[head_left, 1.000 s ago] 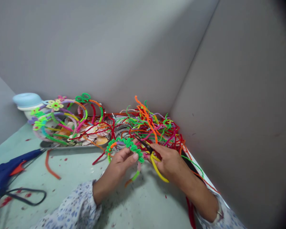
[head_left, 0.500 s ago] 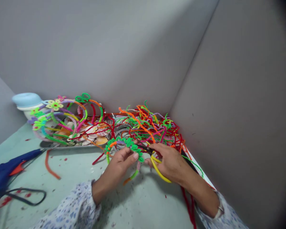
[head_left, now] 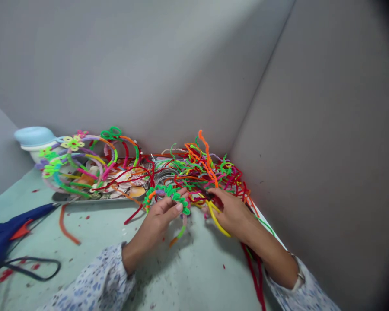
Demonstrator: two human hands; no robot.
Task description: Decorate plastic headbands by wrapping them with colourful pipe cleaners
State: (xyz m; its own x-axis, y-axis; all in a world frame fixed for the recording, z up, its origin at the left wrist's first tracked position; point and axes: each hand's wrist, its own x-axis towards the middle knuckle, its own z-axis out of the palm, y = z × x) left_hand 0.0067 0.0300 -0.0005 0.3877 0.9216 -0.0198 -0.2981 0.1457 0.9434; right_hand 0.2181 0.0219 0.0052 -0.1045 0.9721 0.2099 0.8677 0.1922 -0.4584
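My left hand [head_left: 157, 220] has its grip closed on the headband [head_left: 184, 221] above the tabletop [head_left: 188, 280], my right hand [head_left: 235, 216] curls round the scissors [head_left: 219, 223], and a slip could nick the nearby green loops [head_left: 185, 209].

Dressed in whitish cloth, scattered with irregular blue and greyish spots, on both left sleeve [head_left: 95, 278] and right sleeve [head_left: 300, 287]. Loose and crumpled toward cuffs. Adorned at right wrist with thin, pale bracelet [head_left: 300, 276], blurred in detail.
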